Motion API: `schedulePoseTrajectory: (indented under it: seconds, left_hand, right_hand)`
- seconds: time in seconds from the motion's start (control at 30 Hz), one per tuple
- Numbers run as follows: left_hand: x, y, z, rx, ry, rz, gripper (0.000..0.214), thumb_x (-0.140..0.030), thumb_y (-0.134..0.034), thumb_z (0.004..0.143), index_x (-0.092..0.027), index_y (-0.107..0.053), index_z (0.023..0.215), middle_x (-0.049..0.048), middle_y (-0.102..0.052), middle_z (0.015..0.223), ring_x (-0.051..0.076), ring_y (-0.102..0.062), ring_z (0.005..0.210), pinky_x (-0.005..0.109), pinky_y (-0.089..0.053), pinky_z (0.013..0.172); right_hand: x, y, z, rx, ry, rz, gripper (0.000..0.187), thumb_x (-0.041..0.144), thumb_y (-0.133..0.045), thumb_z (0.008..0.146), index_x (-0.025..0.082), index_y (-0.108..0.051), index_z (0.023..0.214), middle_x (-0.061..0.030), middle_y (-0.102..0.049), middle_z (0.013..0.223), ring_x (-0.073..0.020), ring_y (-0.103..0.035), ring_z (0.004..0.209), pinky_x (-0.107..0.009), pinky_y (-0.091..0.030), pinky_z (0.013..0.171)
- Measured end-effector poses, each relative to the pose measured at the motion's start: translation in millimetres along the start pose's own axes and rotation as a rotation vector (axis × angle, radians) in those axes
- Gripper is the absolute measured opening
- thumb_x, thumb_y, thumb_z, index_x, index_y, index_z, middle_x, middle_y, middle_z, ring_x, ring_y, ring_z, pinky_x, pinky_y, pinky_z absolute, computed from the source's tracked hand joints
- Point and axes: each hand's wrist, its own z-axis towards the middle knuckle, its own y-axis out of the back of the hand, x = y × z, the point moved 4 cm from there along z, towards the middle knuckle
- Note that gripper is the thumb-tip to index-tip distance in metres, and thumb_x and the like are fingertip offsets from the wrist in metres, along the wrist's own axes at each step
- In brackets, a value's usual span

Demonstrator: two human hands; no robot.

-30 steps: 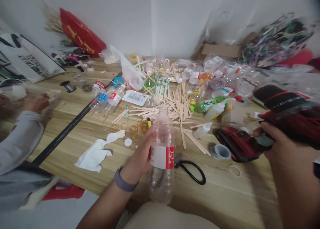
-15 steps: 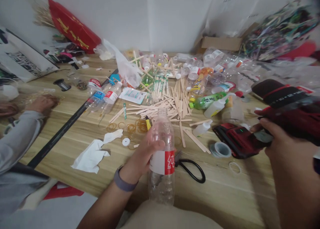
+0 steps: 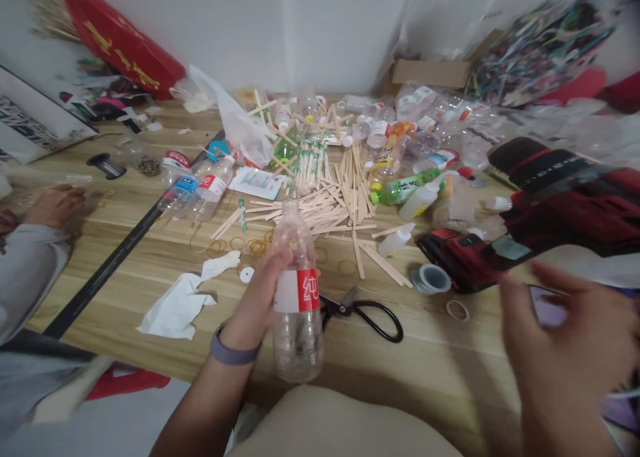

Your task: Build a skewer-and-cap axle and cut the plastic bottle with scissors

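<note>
My left hand (image 3: 273, 277) is wrapped round a clear plastic bottle (image 3: 299, 337) with a red and white label. The bottle stands nearly upright, uncapped, above the table's near edge. Beside it lie black-handled scissors (image 3: 370, 314). On the right, my right hand (image 3: 570, 337) is slightly blurred, thumb and fingers apart, holding nothing I can see. Just beyond it a red and black cordless drill (image 3: 555, 204) rests on its side. A purple, phone-like surface (image 3: 550, 306) shows between the thumb and fingers.
Loose wooden sticks (image 3: 355, 197) cover the middle of the table. Several plastic bottles (image 3: 405, 187) crowd the back right. A tape roll (image 3: 433, 279) sits near the drill, and white tissue (image 3: 177, 307) lies left. Another person's hand (image 3: 55, 204) works at the far left.
My right hand has let go of the drill and moved down toward me. The bottle has shifted left in my left hand's hold, and the view has turned slightly.
</note>
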Motion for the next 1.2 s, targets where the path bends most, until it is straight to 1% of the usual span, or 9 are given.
schedulePoseTrajectory:
  seconds: [0.03, 0.13, 0.23, 0.47, 0.57, 0.73, 0.83, 1.0, 1.2]
  left_hand:
    - [-2, 2.3, 0, -0.019, -0.002, 0.001, 0.046, -0.041, -0.074, 0.069, -0.019, -0.064, 0.108, 0.0031, -0.074, 0.078, 0.020, -0.069, 0.063, 0.025, -0.050, 0.051]
    - [-8, 6.6, -4, -0.033, 0.021, 0.002, 0.033, -0.044, -0.068, 0.073, -0.016, -0.068, 0.092, 0.0042, -0.074, 0.073, 0.018, -0.066, 0.057, 0.024, -0.048, 0.047]
    - [-12, 12.4, -11, -0.053, 0.041, 0.003, 0.034, -0.045, -0.069, 0.073, -0.017, -0.070, 0.092, 0.0041, -0.076, 0.081, 0.017, -0.067, 0.059, 0.024, -0.048, 0.045]
    - [-18, 30.8, -23, -0.025, 0.025, 0.024, 0.036, -0.045, -0.065, 0.077, -0.013, -0.074, 0.089, 0.0077, -0.075, 0.079, 0.023, -0.071, 0.078, 0.027, -0.056, 0.066]
    - [-16, 32.0, -26, 0.091, 0.023, 0.026, 0.042, -0.051, -0.069, 0.071, -0.015, -0.075, 0.093, 0.0100, -0.074, 0.077, 0.028, -0.070, 0.084, 0.034, -0.056, 0.070]
    - [-2, 15.6, -33, 0.373, 0.102, 0.049, 0.050, -0.054, -0.068, 0.073, -0.017, -0.072, 0.107, 0.0082, -0.072, 0.084, 0.022, -0.066, 0.073, 0.028, -0.050, 0.061]
    - [6, 1.2, -34, 0.458, 0.139, 0.023, 0.060, -0.059, -0.071, 0.068, -0.018, -0.069, 0.112, 0.0067, -0.071, 0.084, 0.018, -0.062, 0.066, 0.025, -0.046, 0.055]
    - [13, -24.2, -30, 0.589, 0.171, 0.031, 0.068, -0.060, -0.079, 0.057, -0.015, -0.071, 0.107, 0.0081, -0.070, 0.081, 0.024, -0.065, 0.077, 0.031, -0.049, 0.070]
    - [16, -26.8, -22, 0.499, 0.130, -0.039, 0.058, -0.061, -0.073, 0.066, -0.014, -0.072, 0.100, 0.0089, -0.071, 0.079, 0.026, -0.067, 0.085, 0.035, -0.051, 0.083]
  right_hand:
    - [21, 0, -13, 0.059, 0.087, 0.097, 0.021, 0.037, -0.051, 0.098, 0.020, -0.063, 0.100, -0.0136, -0.063, 0.082, -0.0248, -0.060, 0.070, -0.037, -0.047, 0.059]
    - [76, -24, -58, 0.548, 0.364, 0.430, 0.019, 0.030, -0.049, 0.098, 0.021, -0.064, 0.091, -0.0075, -0.066, 0.082, -0.0218, -0.064, 0.074, -0.033, -0.053, 0.065]
    - [92, -49, -84, 0.692, 0.408, 0.304, 0.016, 0.020, -0.053, 0.093, 0.014, -0.067, 0.097, -0.0112, -0.067, 0.090, -0.0284, -0.067, 0.082, -0.041, -0.056, 0.070]
    - [86, -54, -87, 0.683, 0.420, 0.243, 0.021, 0.014, -0.044, 0.094, 0.012, -0.065, 0.096, -0.0125, -0.068, 0.086, -0.0287, -0.069, 0.075, -0.040, -0.056, 0.066]
    - [84, -45, -78, 0.619, 0.359, 0.301, 0.023, 0.020, -0.038, 0.097, 0.014, -0.060, 0.100, -0.0105, -0.070, 0.083, -0.0256, -0.069, 0.064, -0.034, -0.051, 0.054]
    - [87, -38, -63, 0.559, 0.207, 0.485, 0.020, 0.027, -0.039, 0.094, 0.019, -0.057, 0.097, -0.0099, -0.071, 0.085, -0.0252, -0.069, 0.069, -0.033, -0.049, 0.057]
    - [91, -42, -62, 0.601, -0.014, 0.663, 0.014, 0.031, -0.047, 0.089, 0.020, -0.056, 0.091, -0.0080, -0.068, 0.080, -0.0235, -0.065, 0.066, -0.031, -0.045, 0.056]
    - [106, -56, -69, 0.659, -0.315, 0.946, 0.016, 0.037, -0.050, 0.087, 0.021, -0.049, 0.091, 0.0009, -0.054, 0.063, -0.0174, -0.054, 0.052, -0.027, -0.040, 0.046]
    - [108, -57, -63, 0.651, -0.367, 1.132, 0.041, 0.044, -0.051, 0.088, 0.021, -0.039, 0.120, -0.0005, -0.057, 0.078, -0.0166, -0.058, 0.064, -0.027, -0.047, 0.052]
